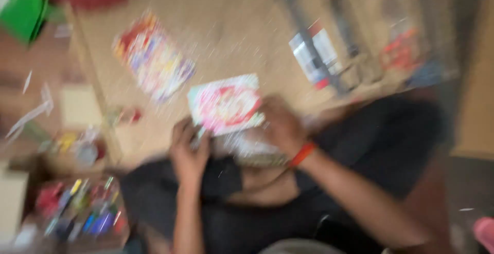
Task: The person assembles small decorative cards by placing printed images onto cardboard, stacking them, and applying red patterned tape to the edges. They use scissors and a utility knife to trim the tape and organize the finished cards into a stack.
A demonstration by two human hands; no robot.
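Note:
The view is heavily motion-blurred. My left hand [189,148] and my right hand [280,125] both hold a pink, red and white printed card or packet [226,103] above my lap, one hand at each lower corner. An orange band [301,154] circles my right wrist. Under the card lies something pale and crinkled [252,148], too blurred to name. I sit on the floor in dark trousers [360,146].
A second colourful printed sheet [153,56] lies on the tan floor ahead. A box of coloured markers [82,210] stands at the lower left. A green object [23,10] is at the top left. A dark bar with a red-and-white label [315,53] lies at the upper right.

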